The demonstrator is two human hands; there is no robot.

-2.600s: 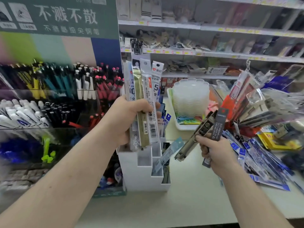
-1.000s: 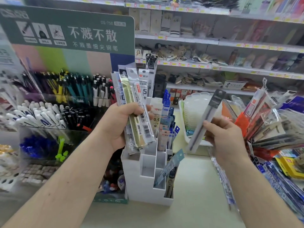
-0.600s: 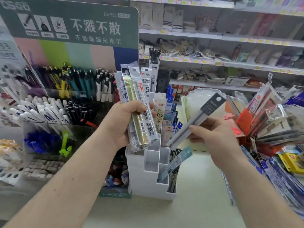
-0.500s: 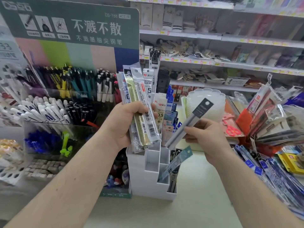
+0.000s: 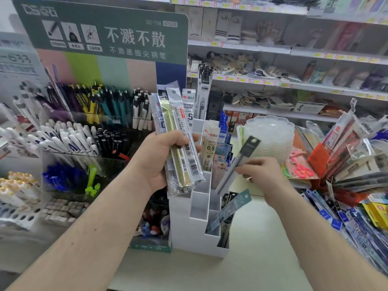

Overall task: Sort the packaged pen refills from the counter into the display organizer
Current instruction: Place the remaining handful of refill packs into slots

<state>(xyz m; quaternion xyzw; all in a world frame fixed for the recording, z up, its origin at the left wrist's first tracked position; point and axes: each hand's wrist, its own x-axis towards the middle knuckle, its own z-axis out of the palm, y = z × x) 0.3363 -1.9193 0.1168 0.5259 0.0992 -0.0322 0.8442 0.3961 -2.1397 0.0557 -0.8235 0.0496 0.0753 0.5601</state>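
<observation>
Your left hand (image 5: 159,160) grips a fanned bundle of clear-packaged refills (image 5: 180,143) above the white stepped plastic organizer (image 5: 197,238). Your right hand (image 5: 262,175) pinches one slim grey dark-topped refill pack (image 5: 239,162), tilted above it.

Green fountain-pen display board (image 5: 100,38) at counter's left edge, tiered acrylic pen rack (image 5: 84,131) below it w/ white, black, teal, yellow pens. Stack of translucent scalloped trays (image 5: 270,133) toward counter's back. Store shelves (image 5: 294,51) behind, stock blurred. Pink scissors pack (image 5: 300,166) right of trays.
</observation>
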